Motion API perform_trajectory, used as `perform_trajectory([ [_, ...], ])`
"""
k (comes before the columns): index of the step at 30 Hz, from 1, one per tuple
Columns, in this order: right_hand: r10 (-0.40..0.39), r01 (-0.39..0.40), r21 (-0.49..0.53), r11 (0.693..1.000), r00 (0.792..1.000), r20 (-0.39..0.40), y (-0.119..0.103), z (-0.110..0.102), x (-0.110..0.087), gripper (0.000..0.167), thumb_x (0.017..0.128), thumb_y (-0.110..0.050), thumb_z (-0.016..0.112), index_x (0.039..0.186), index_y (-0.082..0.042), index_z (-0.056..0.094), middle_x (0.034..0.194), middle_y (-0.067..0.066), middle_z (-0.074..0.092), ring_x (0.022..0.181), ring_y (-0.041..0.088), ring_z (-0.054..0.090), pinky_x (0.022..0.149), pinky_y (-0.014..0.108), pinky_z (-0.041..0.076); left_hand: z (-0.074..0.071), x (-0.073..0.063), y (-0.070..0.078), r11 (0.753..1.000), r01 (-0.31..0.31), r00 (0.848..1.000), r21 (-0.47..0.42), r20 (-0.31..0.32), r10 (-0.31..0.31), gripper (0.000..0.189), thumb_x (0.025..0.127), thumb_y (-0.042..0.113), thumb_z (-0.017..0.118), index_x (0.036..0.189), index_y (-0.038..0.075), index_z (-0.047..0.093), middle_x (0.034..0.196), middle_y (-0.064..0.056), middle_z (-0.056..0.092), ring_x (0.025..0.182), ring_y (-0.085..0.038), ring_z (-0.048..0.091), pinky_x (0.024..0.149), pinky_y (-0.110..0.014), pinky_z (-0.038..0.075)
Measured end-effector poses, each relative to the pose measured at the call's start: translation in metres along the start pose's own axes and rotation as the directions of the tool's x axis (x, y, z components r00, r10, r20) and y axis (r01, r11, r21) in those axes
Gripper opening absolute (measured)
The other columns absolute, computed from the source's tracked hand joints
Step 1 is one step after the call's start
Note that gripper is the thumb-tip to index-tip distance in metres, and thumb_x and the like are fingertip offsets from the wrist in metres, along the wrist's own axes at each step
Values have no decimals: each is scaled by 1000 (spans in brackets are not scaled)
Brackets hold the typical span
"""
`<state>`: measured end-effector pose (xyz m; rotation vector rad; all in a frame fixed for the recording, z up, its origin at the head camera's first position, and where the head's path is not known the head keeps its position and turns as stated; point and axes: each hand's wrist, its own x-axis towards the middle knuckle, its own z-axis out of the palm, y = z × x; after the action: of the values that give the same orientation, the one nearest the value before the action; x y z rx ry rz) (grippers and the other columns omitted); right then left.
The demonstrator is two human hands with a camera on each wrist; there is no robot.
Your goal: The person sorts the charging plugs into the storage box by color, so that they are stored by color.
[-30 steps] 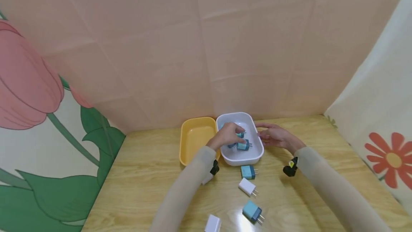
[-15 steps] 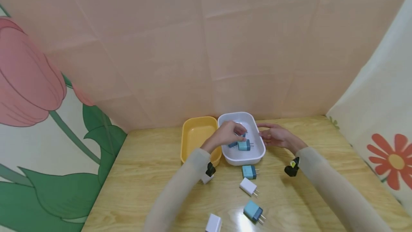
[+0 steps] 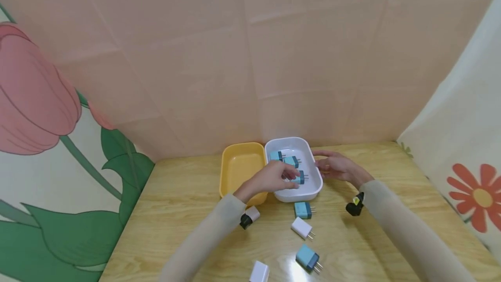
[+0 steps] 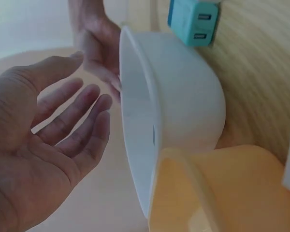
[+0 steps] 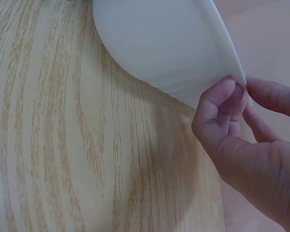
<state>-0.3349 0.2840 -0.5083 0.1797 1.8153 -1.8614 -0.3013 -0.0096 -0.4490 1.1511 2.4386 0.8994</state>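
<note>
Above the near left part of the white plastic bin [image 3: 291, 194] hovers my left hand [image 3: 274, 176], its fingers loosely bent with nothing between them. In the left wrist view its palm [image 4: 34, 159] faces the camera, apart from the bin. Several blue two-prong charger plugs [image 3: 291, 161] lie inside the bin; my hand partly covers one. At the bin's right side my right hand [image 3: 334, 165] holds the rim, with fingertips [image 5: 221, 92] against the outer wall and another finger [image 5: 270, 93] at the rim's edge.
A yellow bin [image 3: 239, 145] stands against the white one on the left. On the wooden table in front lie blue plugs [image 3: 302, 209] [image 3: 306, 256] and white plugs [image 3: 302, 227] [image 3: 259, 271]. Another white plug [image 3: 253, 212] sits beside my left wrist. A pink cloth backdrop [image 3: 250, 64] rises behind.
My left hand has drawn back toward the near left of the white bin, uncovering blue plugs at the bin's far side. My right hand stays at the bin's right rim.
</note>
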Motion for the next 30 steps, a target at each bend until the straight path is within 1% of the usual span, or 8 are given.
perform_trajectory([
  [6, -4, 4, 10, 1000, 1000, -1, 0, 1, 0, 66, 106, -9, 58, 165, -10, 29, 124, 5, 59, 101, 19, 56, 87, 31, 58, 6, -19, 7, 998, -51, 999, 39, 5, 51, 32, 96, 27, 79, 124, 13, 77, 116, -2, 79, 104, -10, 71, 93, -21, 59],
  [10, -7, 7, 3, 1000, 1000, 2, 0, 4, 1, 66, 107, -11, 58, 165, -11, 30, 127, 5, 58, 104, 20, 56, 89, 32, 58, 13, -35, 9, 998, -60, 998, 34, 27, 59, 31, 97, 28, 77, 125, 14, 77, 120, -1, 77, 106, -9, 71, 93, -20, 59],
  [13, -3, 3, 5, 1000, 1000, 0, -1, 4, 1, 66, 107, -11, 58, 166, -11, 28, 131, 6, 56, 106, 20, 55, 89, 32, 57, 17, -45, 10, 999, -52, 997, 8, 49, 52, 31, 98, 28, 77, 125, 13, 76, 122, -1, 76, 108, -11, 71, 93, -22, 60],
  [17, 5, -5, 19, 1000, 1000, -7, -1, 3, 1, 66, 107, -12, 59, 166, -13, 29, 136, 7, 55, 108, 21, 55, 90, 32, 57, 22, -54, 9, 999, -49, 997, -2, 59, 49, 31, 97, 27, 77, 125, 14, 76, 121, 0, 77, 111, -15, 72, 96, -24, 60],
  [21, 11, -10, 22, 1000, 1000, -6, 0, 2, 1, 65, 107, -12, 59, 166, -13, 30, 134, 6, 56, 108, 21, 55, 93, 33, 56, 27, -60, 8, 998, -62, 996, -7, 62, 62, 31, 97, 28, 78, 125, 14, 77, 120, 0, 78, 111, -14, 72, 96, -23, 58],
  [23, 6, -6, 17, 1000, 1000, 5, 1, 2, 0, 66, 108, -13, 58, 166, -13, 28, 133, 5, 56, 107, 20, 55, 94, 34, 55, 29, -63, 8, 997, -73, 995, -14, 67, 74, 31, 97, 29, 77, 125, 14, 77, 120, -2, 78, 110, -13, 72, 95, -20, 58],
  [26, 8, -7, 32, 999, 1000, -11, 2, 2, 1, 64, 107, -12, 58, 165, -14, 32, 131, 5, 58, 107, 20, 56, 95, 35, 56, 33, -68, 8, 996, -89, 993, -30, 78, 91, 30, 98, 30, 76, 124, 14, 77, 119, -2, 77, 107, -7, 71, 93, -16, 57],
  [30, 7, -6, 37, 999, 1000, -23, 2, 1, 3, 62, 107, -12, 59, 164, -14, 35, 133, 5, 58, 108, 21, 56, 95, 35, 56, 40, -75, 6, 990, -139, 986, -23, 88, 140, 29, 100, 29, 73, 125, 13, 77, 118, -2, 77, 104, 1, 69, 92, -12, 55],
])
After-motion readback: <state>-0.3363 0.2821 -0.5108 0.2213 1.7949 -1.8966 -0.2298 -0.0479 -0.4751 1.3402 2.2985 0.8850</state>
